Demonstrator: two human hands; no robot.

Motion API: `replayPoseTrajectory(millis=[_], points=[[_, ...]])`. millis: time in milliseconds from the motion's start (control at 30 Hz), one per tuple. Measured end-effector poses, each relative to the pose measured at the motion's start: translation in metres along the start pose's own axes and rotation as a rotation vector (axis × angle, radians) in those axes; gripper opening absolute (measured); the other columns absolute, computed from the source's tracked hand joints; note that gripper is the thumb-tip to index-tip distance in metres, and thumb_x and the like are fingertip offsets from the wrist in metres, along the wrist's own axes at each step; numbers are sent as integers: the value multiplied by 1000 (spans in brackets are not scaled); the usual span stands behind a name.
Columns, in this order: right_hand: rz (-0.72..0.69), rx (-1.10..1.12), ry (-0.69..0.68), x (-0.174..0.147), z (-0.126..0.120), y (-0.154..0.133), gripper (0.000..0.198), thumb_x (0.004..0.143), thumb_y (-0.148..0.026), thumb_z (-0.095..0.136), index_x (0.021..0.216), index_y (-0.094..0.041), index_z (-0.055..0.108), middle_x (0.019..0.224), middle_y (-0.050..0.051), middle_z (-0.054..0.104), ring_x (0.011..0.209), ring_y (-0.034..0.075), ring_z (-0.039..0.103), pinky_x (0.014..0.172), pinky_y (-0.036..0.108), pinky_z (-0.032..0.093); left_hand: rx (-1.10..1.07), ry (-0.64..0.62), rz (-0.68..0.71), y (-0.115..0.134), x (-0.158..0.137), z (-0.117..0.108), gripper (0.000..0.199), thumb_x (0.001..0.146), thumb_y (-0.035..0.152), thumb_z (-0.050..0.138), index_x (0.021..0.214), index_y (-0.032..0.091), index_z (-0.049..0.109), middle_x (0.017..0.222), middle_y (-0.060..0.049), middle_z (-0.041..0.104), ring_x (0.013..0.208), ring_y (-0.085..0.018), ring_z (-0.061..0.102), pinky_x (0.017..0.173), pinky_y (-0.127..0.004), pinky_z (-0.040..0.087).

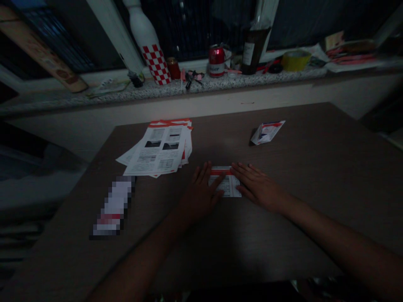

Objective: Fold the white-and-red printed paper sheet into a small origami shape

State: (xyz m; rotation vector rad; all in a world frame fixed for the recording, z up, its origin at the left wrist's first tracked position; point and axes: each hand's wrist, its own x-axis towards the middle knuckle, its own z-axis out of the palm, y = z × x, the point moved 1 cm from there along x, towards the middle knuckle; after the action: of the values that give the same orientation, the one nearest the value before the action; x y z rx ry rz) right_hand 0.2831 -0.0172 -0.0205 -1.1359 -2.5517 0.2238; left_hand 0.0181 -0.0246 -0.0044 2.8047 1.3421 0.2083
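Forearms (330, 235) are spanning the table (315, 167); left hand (200, 192) and right hand (260, 184) are lying flat, unclenched, at the paper's (232, 188) two sides, mid-table. Neither's gripping, so uneven pressure could be skewing it, I'm thinking.

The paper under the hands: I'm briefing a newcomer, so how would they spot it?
On the table below the windowsill, look right of the loose sheets. The red-banded paper lies under the left hand and right hand. Unlike the raised folded piece beyond, it lies flat.
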Motion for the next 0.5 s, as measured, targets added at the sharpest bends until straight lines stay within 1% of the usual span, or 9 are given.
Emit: replayPoseTrajectory(millis=[200, 400, 433, 500], points=[[-3, 16, 16, 0, 0, 0, 68, 111, -40, 49, 172, -28, 21, 173, 11, 36, 160, 28, 35, 129, 58, 34, 0, 10, 12, -1, 0, 1, 62, 110, 44, 51, 167, 24, 37, 178, -19, 14, 165, -39, 13, 131, -65, 20], [-3, 17, 20, 3, -2, 0, 66, 109, -42, 53, 169, -25, 31, 170, 13, 43, 158, 31, 39, 127, 60, 37, -36, 50, 12, -5, 1, -1, 59, 109, 38, 53, 166, 33, 37, 180, -12, 14, 165, -37, 17, 129, -66, 25], [-1, 14, 27, 4, -3, -1, 66, 109, -42, 53, 169, -24, 33, 169, 13, 45, 157, 32, 39, 126, 60, 38, -37, 62, 17, -5, 2, -3, 59, 109, 36, 54, 165, 32, 38, 180, -12, 15, 165, -37, 18, 129, -65, 26], [3, 1, 35, 5, -5, -2, 64, 109, -42, 54, 167, -21, 37, 167, 15, 47, 157, 34, 40, 126, 59, 40, -27, 75, 29, -4, 3, -8, 58, 107, 29, 56, 163, 30, 43, 177, -13, 24, 163, -36, 24, 129, -61, 31]])
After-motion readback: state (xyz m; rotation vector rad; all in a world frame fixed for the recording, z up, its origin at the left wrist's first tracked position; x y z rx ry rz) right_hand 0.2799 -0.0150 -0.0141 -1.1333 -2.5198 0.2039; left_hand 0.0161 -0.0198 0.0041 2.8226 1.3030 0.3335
